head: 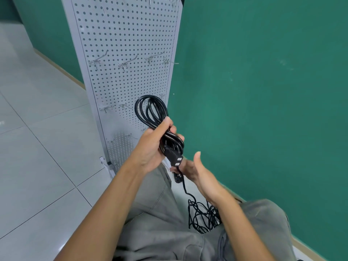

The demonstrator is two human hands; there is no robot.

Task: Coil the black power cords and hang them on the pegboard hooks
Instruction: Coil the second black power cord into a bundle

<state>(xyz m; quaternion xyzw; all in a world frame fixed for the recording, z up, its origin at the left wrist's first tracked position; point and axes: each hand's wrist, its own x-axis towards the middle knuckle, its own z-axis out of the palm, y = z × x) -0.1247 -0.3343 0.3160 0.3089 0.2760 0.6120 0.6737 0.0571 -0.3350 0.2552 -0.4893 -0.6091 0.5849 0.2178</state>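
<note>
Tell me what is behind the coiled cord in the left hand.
Behind the coiled cord, held by the left hand, stands the white pegboard with bare metal hooks. The coil and hand cover part of its lower right area, so hooks there cannot be fully seen.

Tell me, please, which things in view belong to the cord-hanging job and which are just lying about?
Job:
- coiled cord, gripped by left hand
- its plug, beside right hand
- tangled cord on the floor
- pegboard
- hooks

Just there:
- green wall
- floor tiles
</note>
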